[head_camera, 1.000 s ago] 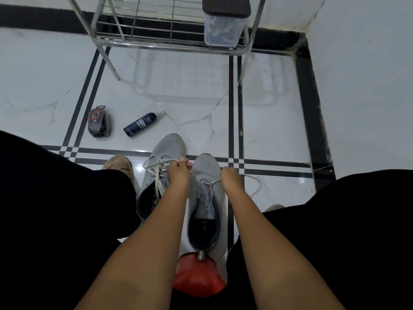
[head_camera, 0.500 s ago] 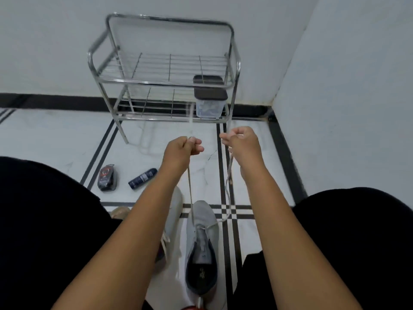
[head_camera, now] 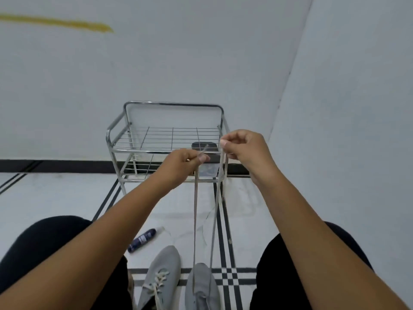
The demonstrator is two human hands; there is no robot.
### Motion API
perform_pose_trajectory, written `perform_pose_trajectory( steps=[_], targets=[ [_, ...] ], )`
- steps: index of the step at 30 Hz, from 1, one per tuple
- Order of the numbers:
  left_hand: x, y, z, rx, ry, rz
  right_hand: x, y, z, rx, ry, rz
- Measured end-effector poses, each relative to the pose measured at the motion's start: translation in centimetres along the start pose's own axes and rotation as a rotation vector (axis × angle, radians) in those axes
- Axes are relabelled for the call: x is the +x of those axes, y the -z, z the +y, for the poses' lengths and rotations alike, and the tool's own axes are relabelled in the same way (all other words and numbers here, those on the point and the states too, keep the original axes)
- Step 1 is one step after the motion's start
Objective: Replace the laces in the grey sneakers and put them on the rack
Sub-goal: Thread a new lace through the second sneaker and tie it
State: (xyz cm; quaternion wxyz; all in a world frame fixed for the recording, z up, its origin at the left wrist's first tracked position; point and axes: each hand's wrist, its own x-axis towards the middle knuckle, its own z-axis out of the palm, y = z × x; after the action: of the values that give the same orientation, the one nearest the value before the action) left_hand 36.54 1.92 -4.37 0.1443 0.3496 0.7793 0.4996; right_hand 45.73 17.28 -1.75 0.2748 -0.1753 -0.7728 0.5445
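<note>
Left hand (head_camera: 186, 158) and right hand (head_camera: 242, 145) each pinch one end of the lace (head_camera: 194, 209); judged light, limp, slippery — grip near tips.

Grey sneakers (head_camera: 202, 289) carry cream laces (head_camera: 194, 211). White floor (head_camera: 55, 198) bears black stripes crossing in checks at 5 o'clock. Chrome rack (head_camera: 165, 139); navy bottle (head_camera: 142, 240); yellow streak (head_camera: 55, 23) on wall at 11 o'clock.

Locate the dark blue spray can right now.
Head view: the dark blue spray can lies on the floor, lower left of centre, just beyond the laced sneaker.
</note>
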Motion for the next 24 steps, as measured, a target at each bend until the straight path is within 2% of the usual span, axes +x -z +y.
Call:
perform_pose_trajectory(
  steps=[3, 10, 24],
  targets=[
    [-0.1, -0.2, 0.5, -0.080, -0.035, 0.041, -0.4, -0.3, -0.5, -0.030, 0.071, 0.010],
    [0.1, -0.8, 1.1, -0.197, -0.083, 0.168, -0.7, -0.1, -1.0, 0.014, 0.100, 0.030],
    [0.0, -1.5, 1.8, -0.318, -0.102, 0.131, -1.7, -0.3, -1.7, 0.141, 0.100, -0.032]
  ],
)
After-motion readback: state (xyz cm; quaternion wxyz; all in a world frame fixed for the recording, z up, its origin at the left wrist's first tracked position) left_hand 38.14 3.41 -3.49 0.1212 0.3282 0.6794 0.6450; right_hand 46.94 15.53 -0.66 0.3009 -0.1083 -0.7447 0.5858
